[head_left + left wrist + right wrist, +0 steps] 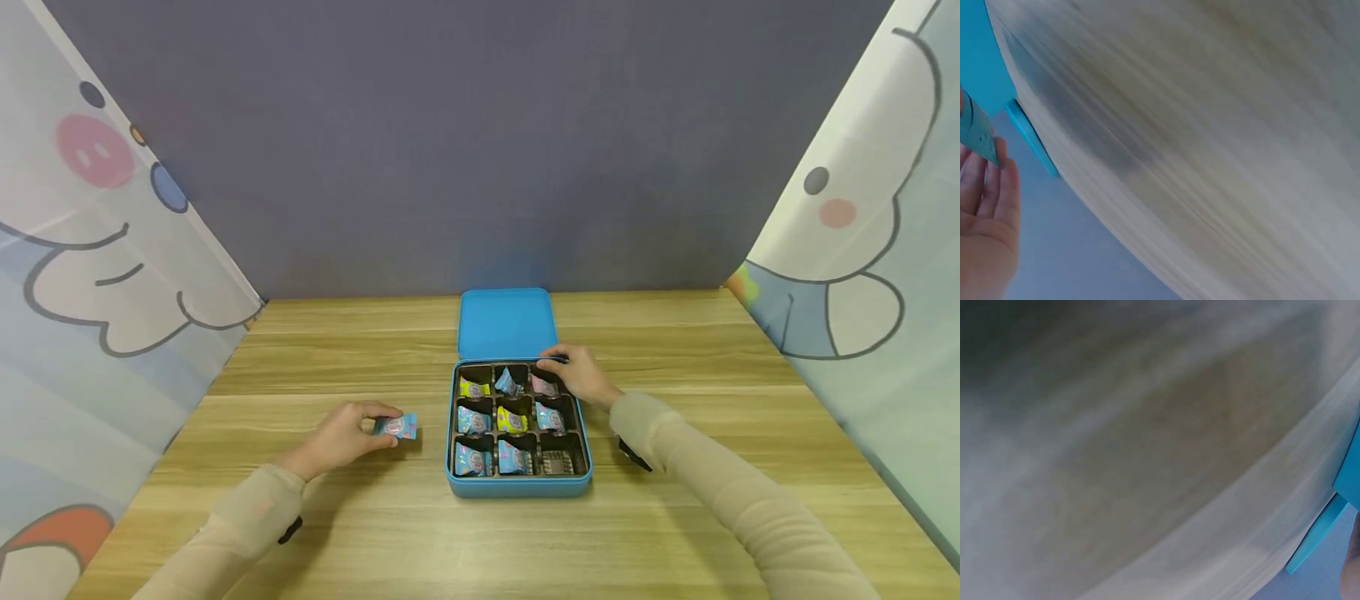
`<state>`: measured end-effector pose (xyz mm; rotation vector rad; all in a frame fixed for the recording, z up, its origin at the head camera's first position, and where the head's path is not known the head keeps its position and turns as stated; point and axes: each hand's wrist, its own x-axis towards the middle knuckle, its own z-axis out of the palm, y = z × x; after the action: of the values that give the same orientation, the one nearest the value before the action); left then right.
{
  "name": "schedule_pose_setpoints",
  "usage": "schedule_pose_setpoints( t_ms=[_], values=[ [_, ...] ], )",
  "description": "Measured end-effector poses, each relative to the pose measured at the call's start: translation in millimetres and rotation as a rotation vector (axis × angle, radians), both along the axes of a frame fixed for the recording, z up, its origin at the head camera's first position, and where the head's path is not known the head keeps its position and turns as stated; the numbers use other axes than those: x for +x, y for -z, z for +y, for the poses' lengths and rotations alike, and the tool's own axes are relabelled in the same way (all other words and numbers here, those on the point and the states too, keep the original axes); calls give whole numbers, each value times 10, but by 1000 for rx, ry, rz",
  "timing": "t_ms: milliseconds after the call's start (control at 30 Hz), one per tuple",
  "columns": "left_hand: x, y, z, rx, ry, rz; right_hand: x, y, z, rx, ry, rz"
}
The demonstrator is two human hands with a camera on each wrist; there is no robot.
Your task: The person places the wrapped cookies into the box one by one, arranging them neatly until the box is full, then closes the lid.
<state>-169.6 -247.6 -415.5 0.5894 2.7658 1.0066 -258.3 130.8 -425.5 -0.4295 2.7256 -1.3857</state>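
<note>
My left hand (345,435) pinches a small blue wrapped candy (399,427) between thumb and fingertips, over the table left of the tin. In the left wrist view the candy (977,131) shows at the left edge, beside the fingers. A blue square tin (517,487) lies with its lid (506,323) folded back. Its dark tray is split into compartments, most holding a blue, yellow or pink wrapped candy; the front right compartment (558,461) holds none. My right hand (581,375) grips the tin's back right corner, thumb and fingers at the rim, near the pink candy (543,385).
The wooden table (345,533) extends around the tin on every side. A dark grey panel (480,150) stands behind it. Printed cartoon curtains hang at the left (112,250) and right (847,225).
</note>
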Motion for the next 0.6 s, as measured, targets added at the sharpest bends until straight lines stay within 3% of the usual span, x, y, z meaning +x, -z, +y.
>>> schedule_pose_setpoints(
  t_ms=[233,600],
  values=[
    [75,-92,175,-43,-29,79,10,2,-7,5,6,-13],
    [153,-272,393,-10,-21,254,-25,29,-10,10,21,-19]
  ],
)
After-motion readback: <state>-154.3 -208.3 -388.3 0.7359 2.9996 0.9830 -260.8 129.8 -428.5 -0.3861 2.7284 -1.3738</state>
